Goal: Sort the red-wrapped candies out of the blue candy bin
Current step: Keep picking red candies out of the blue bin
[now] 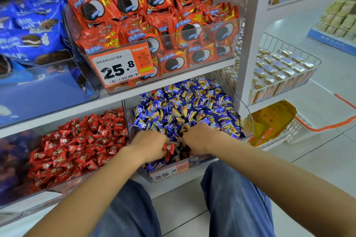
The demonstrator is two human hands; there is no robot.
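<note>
Picking step under way, judged from the pose: both hands are dug into the near end of the blue candy bin, a clear tub on the lower shelf heaped with blue-and-yellow wrapped sweets. Left hand has fingers curled round at least one red-wrapped candy, which shows between the two hands at the bin's near edge. Right hand is also curled down into the pile; it may be pinching a wrapper, but the fingertips are buried and I cannot tell what, if anything, it grasps. A few more red and dark wrappers lie just below the hands, near the front wall above the small price tag. Next move, as I read it: lift the red pieces clear without dragging blue ones along, then carry them left to the red candy bin just beside. The stray is small, glossy red foil with twisted ends and a pale mark in the middle, matching the neighbouring stock. Crinkly and light, likely easy to pinch but prone to hide under loose blue wrappers.
</note>
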